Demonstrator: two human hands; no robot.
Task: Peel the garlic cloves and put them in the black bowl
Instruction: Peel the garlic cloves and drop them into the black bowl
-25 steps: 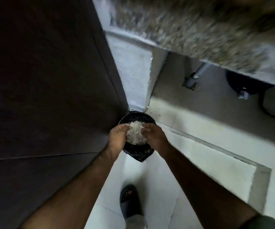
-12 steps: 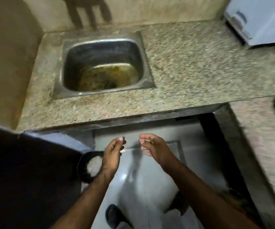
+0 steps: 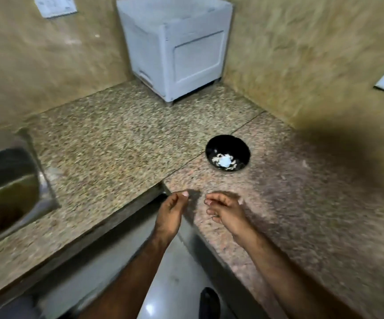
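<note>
Both hands hang in the air over the near edge of the counter, a small gap between them and neither touching the stone. The left hand has its fingers loosely curled toward the thumb; the right hand is curled much the same. Whether either pinches a scrap of skin I cannot tell, since the frame is blurred there, but no clove shows in them. The bowl sits farther in on the right slab, well apart from the hands, with a small pile of pale cloves on its floor. It seems to be set back from the edge so it is safe from a knock yet in easy reach. No unpeeled garlic shows on the counter, so the peeling looks largely done. At far left is a sink, and in the far corner a white box.
</note>
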